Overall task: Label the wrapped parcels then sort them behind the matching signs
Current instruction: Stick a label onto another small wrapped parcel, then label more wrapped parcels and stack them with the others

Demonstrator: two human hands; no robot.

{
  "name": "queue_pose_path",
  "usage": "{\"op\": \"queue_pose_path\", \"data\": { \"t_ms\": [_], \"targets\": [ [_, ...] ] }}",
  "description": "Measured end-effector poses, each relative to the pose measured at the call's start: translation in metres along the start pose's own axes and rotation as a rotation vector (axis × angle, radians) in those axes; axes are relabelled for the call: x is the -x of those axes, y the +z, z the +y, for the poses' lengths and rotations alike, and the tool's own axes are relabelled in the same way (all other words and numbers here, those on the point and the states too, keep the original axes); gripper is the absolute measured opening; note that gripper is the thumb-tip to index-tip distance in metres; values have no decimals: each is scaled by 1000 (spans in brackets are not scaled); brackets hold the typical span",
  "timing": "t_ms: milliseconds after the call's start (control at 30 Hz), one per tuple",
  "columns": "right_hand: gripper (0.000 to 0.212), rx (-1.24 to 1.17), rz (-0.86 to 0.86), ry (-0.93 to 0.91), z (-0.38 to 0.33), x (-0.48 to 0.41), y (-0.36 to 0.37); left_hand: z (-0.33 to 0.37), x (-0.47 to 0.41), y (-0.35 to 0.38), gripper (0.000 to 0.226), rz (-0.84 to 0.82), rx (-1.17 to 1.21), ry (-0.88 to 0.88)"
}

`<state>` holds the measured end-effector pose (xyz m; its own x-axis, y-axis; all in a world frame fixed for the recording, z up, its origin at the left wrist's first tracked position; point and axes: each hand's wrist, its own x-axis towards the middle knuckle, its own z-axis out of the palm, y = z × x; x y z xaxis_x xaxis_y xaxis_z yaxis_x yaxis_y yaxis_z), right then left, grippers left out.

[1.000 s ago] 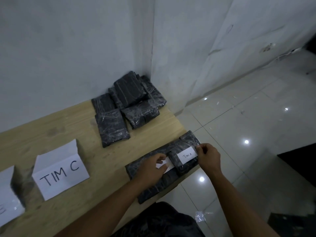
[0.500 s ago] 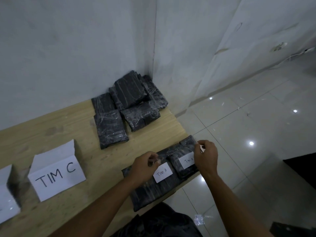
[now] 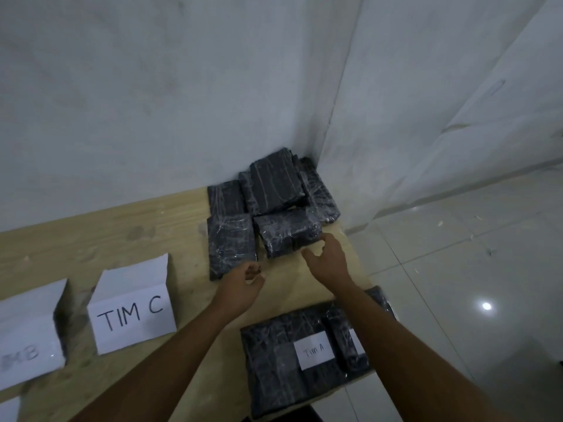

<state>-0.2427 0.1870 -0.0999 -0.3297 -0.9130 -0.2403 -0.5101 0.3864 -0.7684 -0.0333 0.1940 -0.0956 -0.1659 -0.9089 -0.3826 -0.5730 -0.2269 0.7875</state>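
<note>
Away from the labelled parcels (image 3: 274,363) at the surface's (image 3: 152,233) near edge, my right hand (image 3: 327,258) now reaches open toward the unlabelled pile (image 3: 274,190) by the wall, left hand (image 3: 243,280) trailing loosely curled and empty, probably to fetch another parcel for labelling.

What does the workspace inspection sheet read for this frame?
Surface: wooden table, scuffed.
Job's things: pile of black wrapped parcels in the back corner, no labels visible; near-edge parcels, one bearing a TIM A label; TIM C sign; blurred sign to its left.
Clutter: white paper at the lower left, unreadable.
Grippers: left hand loosely curled, nothing seen in it; right hand open, extended toward the front parcel.
Cables: nothing seen.
Surroundings: white walls; glossy tiled floor.
</note>
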Motion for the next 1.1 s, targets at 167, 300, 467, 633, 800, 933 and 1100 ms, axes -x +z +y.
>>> {"op": "queue_pose_path", "data": {
  "t_ms": [167,300,467,633,800,933,1100],
  "targets": [
    [61,21,-30,117,-4,-35,14,9,-21,3,25,-18,151,-163],
    [61,69,-63,157,0,-47,17,25,-32,9,10,-81,259,-211],
    [48,26,-59,176,1,-47,19,26,-44,16,80,-141,367,-270],
    [42,-16,-49,145,2,-31,7,22,-36,17,79,-48,342,-337],
    [42,-88,115,80,-7,-1,-1,13,-11,4,71,-25,354,-302],
    [43,-180,109,42,-24,26,9,-1,8,-16,65,47,352,-247],
    [41,-225,-40,36,-54,64,37,-31,40,-52,52,178,300,-218]
  ]
}}
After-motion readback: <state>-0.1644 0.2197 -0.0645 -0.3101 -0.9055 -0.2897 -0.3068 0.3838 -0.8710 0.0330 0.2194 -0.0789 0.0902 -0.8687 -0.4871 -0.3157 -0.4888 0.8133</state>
